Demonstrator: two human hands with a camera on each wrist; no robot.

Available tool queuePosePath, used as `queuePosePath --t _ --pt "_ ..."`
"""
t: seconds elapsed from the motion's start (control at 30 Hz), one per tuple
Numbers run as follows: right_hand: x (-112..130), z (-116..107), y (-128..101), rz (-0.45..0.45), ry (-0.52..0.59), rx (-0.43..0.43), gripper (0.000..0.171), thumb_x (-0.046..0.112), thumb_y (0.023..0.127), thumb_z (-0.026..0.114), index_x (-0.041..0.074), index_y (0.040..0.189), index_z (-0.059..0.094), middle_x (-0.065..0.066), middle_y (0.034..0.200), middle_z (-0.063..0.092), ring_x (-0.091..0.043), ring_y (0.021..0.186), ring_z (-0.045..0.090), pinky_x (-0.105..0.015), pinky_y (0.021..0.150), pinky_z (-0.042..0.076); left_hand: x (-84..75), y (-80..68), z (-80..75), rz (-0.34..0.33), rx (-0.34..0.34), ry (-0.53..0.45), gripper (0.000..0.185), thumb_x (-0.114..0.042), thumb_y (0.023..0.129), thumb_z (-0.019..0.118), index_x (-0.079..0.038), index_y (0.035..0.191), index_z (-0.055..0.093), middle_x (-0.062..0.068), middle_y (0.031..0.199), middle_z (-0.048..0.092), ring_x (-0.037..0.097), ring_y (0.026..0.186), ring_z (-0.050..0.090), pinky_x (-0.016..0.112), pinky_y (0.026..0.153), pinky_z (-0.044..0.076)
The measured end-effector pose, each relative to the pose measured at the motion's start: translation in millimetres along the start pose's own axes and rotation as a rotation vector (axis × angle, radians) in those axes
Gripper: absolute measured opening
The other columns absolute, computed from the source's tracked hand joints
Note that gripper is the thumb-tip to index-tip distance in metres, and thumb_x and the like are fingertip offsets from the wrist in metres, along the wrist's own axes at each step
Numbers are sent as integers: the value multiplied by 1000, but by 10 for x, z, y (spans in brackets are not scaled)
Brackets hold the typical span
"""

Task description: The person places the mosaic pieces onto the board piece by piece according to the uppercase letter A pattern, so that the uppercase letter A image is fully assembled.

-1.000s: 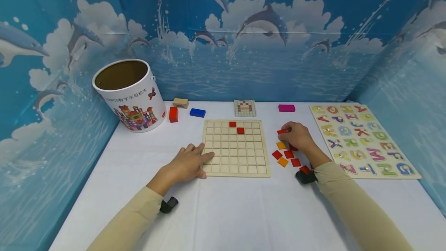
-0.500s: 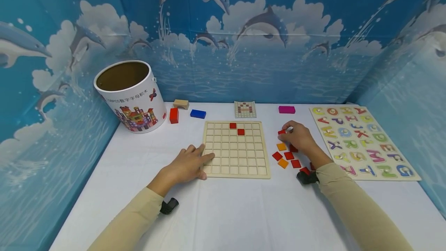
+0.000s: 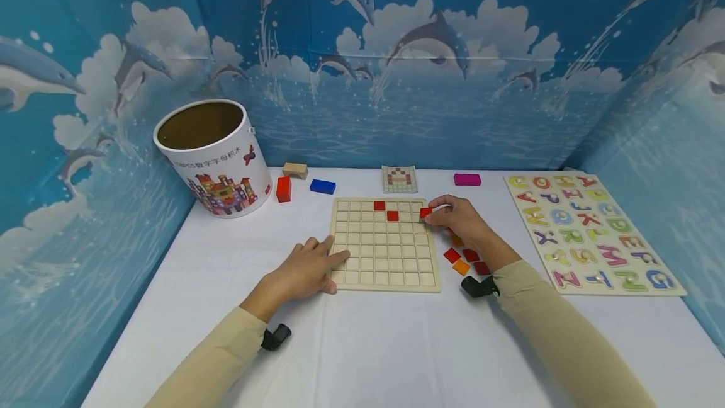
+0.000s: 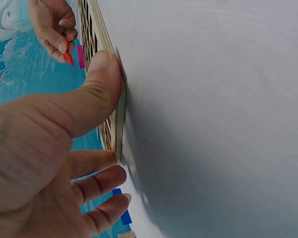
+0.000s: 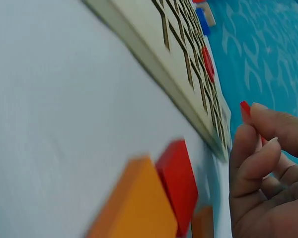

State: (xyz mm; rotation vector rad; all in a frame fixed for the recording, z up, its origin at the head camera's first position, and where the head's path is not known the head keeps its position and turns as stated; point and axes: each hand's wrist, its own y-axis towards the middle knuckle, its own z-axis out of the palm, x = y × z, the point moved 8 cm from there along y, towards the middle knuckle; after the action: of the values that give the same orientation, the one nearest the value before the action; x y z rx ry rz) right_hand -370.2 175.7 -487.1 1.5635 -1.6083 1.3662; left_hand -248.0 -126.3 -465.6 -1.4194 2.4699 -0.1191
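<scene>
A wooden grid board (image 3: 385, 262) lies mid-table, with one red tile (image 3: 379, 206) in its top row and a second red tile (image 3: 393, 216) one row lower. My left hand (image 3: 303, 267) rests at the board's left edge, index finger stretched over the grid and thumb by the near corner. Between thumb and finger my right hand (image 3: 460, 222) pinches a red square tile (image 3: 426, 212), which overlaps the board's upper right edge in the head view. The right wrist view shows that pinched tile (image 5: 245, 112) too. Loose red tiles (image 3: 452, 255) and orange tiles (image 3: 461, 267) lie below the right hand, partly hidden by it.
A small pattern card (image 3: 399, 179) lies behind the board. A white bucket (image 3: 226, 172) stands back left near red (image 3: 284, 189), blue (image 3: 323, 187) and wooden blocks (image 3: 295, 170). A magenta block (image 3: 467, 179) and an alphabet puzzle board (image 3: 595, 235) are right.
My right hand has carried the red tile left from above the loose tiles to the board's upper right edge. My left hand stays at the board's left side.
</scene>
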Motion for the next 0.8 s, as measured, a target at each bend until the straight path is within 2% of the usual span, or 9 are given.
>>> queuePosePath --t 0.17,0.3,0.43,0.57,0.7,0.8 --pt "120 282 2 -57 -132 81 40 21 94 73 6 128 58 -10 99 60 -25 84 53 -32 68 46 8 -1 8 0 1 2 76 -43 87 77 -26 154 47 21 163 32 34 133 41 49 100 38" --pt "212 398 0 -135 -242 86 34 18 93 73 4 122 61 -8 94 58 -23 83 51 -33 69 44 21 -9 7 -5 3 -2 76 -43 87 77 -26 154 47 21 163 32 34 134 41 49 100 39" --pt "252 430 -23 -183 -324 62 30 17 92 74 4 117 64 -8 88 58 -23 76 50 -34 63 43 11 -8 8 -4 -1 5 75 -44 87 76 -27 154 47 21 163 32 35 134 42 49 100 39" --pt "277 459 -42 -192 -387 51 26 18 92 73 6 114 66 -7 84 57 -22 72 51 -33 61 42 3 -11 3 3 -6 8 75 -44 87 75 -27 155 47 21 163 32 35 135 41 50 100 39" --pt "293 466 -61 -195 -401 54 26 17 93 73 6 115 66 -8 83 57 -22 72 51 -33 61 42 -3 -12 1 6 -9 0 75 -44 88 75 -26 154 47 21 163 31 35 134 42 49 99 39" --pt "290 424 -75 -185 -389 55 29 19 94 73 7 120 66 -9 88 59 -23 75 51 -33 62 43 -2 -14 6 3 -6 -6 75 -43 88 76 -26 154 47 22 163 31 35 134 42 48 98 39"
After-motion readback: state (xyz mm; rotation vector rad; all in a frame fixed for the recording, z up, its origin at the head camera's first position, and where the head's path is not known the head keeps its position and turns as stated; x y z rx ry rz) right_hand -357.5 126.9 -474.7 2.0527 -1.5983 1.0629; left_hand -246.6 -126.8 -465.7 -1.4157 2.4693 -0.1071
